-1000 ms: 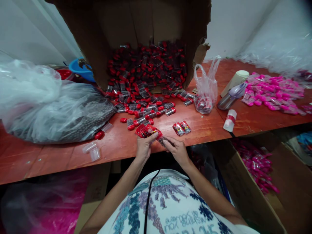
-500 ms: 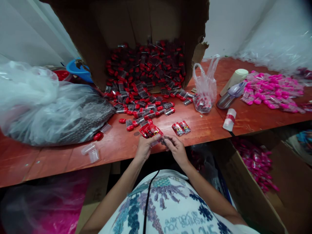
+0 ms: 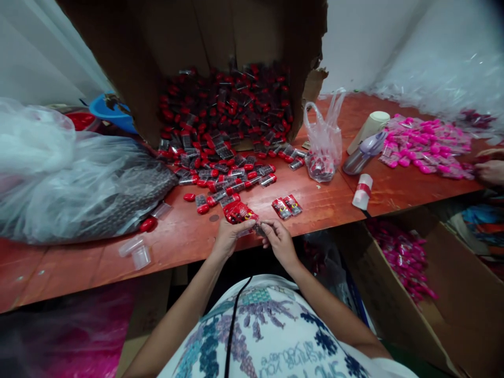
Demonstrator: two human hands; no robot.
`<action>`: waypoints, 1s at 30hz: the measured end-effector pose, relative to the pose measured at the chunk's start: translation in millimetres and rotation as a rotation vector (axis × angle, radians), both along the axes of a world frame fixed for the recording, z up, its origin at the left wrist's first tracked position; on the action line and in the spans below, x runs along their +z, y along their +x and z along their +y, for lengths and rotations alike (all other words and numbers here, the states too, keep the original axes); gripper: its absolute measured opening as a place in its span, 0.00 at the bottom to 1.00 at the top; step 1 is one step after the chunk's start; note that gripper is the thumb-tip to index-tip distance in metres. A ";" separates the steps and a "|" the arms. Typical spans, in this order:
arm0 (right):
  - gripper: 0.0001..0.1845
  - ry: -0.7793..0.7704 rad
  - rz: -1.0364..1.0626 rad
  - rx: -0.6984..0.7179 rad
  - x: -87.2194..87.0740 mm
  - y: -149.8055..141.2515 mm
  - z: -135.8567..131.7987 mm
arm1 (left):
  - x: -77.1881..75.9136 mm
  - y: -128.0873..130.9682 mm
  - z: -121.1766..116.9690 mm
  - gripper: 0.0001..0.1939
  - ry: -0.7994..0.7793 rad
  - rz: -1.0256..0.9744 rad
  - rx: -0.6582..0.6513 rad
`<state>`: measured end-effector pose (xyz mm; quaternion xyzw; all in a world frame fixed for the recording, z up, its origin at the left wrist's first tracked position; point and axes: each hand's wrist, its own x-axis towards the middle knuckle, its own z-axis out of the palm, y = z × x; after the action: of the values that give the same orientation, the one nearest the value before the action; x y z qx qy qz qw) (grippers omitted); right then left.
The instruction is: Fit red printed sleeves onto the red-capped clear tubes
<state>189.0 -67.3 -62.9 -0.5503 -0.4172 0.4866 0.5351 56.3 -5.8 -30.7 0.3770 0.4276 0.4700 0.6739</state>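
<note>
Just above the table's front edge, my left hand (image 3: 228, 239) is closed on red printed packets (image 3: 238, 212). My right hand (image 3: 279, 242) is closed in a pinch at their near right end, touching a small dark piece (image 3: 260, 228) too small to name. Both hands almost meet there. Right of them lie two filled red packets (image 3: 286, 206), side by side. Beyond my hands, clear tubes with red caps and dark contents (image 3: 236, 173) spread out of a large cardboard box (image 3: 315, 31) tipped on its side.
A big clear bag of dark beads (image 3: 118, 189) sits left, near loose clear tubes (image 3: 140, 257). To the right stand a small plastic bag (image 3: 323, 152), a bottle (image 3: 364, 155) and a white roll (image 3: 362, 191). A co-worker's hand (image 3: 492, 170) is beside pink packets (image 3: 427, 144).
The view has turned slightly right, so the table's things sit further left. A co-worker's hand has come into view at the right edge. My hands keep their hold with little movement.
</note>
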 end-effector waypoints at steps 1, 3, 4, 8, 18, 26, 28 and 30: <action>0.16 0.030 -0.045 -0.016 0.7 0.3 -1.2 | -0.2 0.1 -0.7 0.13 -0.007 -0.008 0.010; 0.15 0.121 -0.194 -0.056 2.5 0.5 -3.8 | -1.4 1.8 -3.1 0.14 -0.022 -0.005 0.057; 0.14 0.167 -0.273 -0.071 3.4 0.5 -4.8 | -2.1 3.1 -4.6 0.14 -0.020 0.008 0.085; 0.13 0.213 -0.370 -0.083 5.3 0.2 -5.0 | -2.1 6.7 -8.9 0.13 0.029 0.062 0.153; 0.17 0.024 0.021 -0.047 6.4 -0.9 -3.5 | 5.9 4.5 -11.1 0.11 -0.005 -0.063 0.011; 0.18 0.040 0.001 0.002 3.0 0.7 0.6 | -3.6 6.3 -11.0 0.11 -0.038 -0.006 0.019; 0.21 0.000 0.107 0.085 2.2 4.7 3.3 | -5.2 3.8 -9.1 0.13 -0.057 -0.029 0.040; 0.23 -0.014 0.172 0.102 0.8 8.2 5.5 | -7.0 2.5 -9.1 0.20 -0.107 -0.061 0.050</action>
<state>197.2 -61.8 -62.1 -0.4882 -0.3936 0.5615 0.5399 58.8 -14.9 -37.6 0.3152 0.4406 0.4743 0.6939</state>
